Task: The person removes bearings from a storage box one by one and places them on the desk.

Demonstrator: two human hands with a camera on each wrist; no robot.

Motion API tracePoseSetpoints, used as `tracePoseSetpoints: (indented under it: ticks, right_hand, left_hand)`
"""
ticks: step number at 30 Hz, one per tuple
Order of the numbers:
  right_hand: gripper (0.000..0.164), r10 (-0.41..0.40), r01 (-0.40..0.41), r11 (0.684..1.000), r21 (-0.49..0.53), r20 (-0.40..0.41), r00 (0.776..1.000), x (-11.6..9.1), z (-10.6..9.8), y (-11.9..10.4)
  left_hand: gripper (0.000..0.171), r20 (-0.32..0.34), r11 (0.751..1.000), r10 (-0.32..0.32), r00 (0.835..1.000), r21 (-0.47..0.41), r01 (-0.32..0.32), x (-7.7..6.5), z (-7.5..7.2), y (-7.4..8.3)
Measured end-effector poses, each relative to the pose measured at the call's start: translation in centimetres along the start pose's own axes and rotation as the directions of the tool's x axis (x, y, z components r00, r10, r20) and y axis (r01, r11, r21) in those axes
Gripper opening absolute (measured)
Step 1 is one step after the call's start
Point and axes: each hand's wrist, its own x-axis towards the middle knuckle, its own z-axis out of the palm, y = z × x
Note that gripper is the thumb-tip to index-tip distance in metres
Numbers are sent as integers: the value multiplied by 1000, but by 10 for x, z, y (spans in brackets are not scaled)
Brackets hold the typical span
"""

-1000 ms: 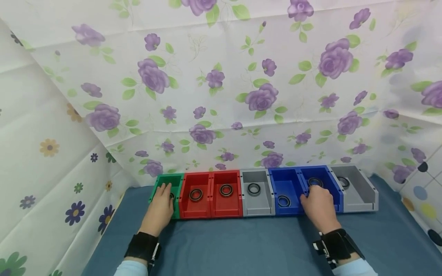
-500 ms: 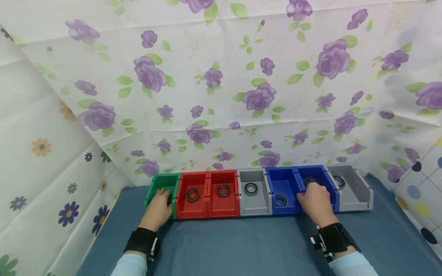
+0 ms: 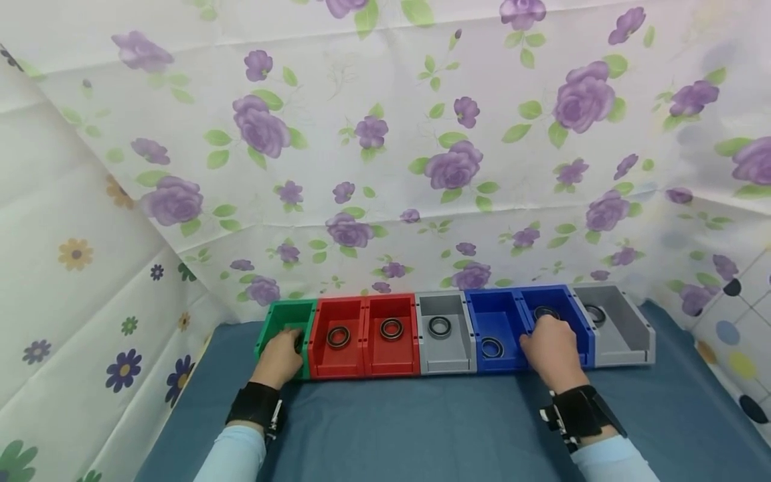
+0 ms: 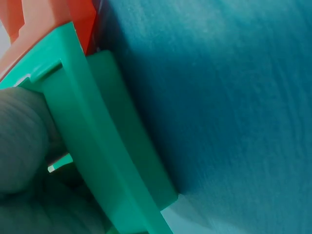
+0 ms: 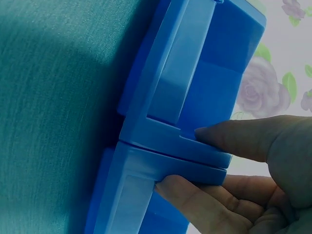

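Note:
My left hand [image 3: 279, 358] reaches into the green bin [image 3: 293, 313] at the row's left end, its fingers bent down around a dark ball bearing [image 3: 298, 342], mostly hidden by the hand. In the left wrist view, thumb and fingers lie behind the front wall of the green bin [image 4: 97, 131]; the bearing cannot be made out there. My right hand [image 3: 553, 351] pinches the adjoining side walls of two blue bins [image 5: 170, 153], thumb in one and a finger in the other. Beyond its knuckles lies a bearing [image 3: 546, 312] in the right blue bin [image 3: 577, 328].
Two red bins [image 3: 345, 311], a grey bin [image 3: 456, 351] and the left blue bin [image 3: 500, 321] stand between my hands, each with one bearing. Another grey bin [image 3: 626, 338] with a bearing [image 3: 595, 315] ends the row. Flowered sheeting [image 3: 385, 167] rises behind; blue cloth [image 3: 421, 428] covers the table.
My left hand's fingers, straighter a second ago, have bent down into the green bin around the bearing. My right hand stays at the blue bins; the view shifts slightly.

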Motion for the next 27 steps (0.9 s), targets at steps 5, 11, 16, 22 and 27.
tracePoseSetpoints:
  ticks: [5,11,16,22,27]
  right_hand:
    - [24,-6,6,1000,-13,7,1000,1,1,-1]
    - [26,4,-3,1000,-25,7,1000,2,-1,-2]
    - [27,12,-12,1000,-23,10,1000,2,-5,-2]
    - [27,18,-18,1000,-12,4,1000,2,-5,-1]
    - [27,16,-16,1000,-13,3,1000,3,-2,-1]
  left_hand:
    - [50,-14,1000,-25,1000,-5,25,-3,3,-2]
    - [50,-27,998,-56,998,-25,56,-1,3,-2]
    - [43,-103,999,-48,994,-1,48,0,1,4]
    - [36,-176,1000,-4,984,25,9,-3,3,4]
    - [32,-184,998,20,983,56,-10,-5,6,0]
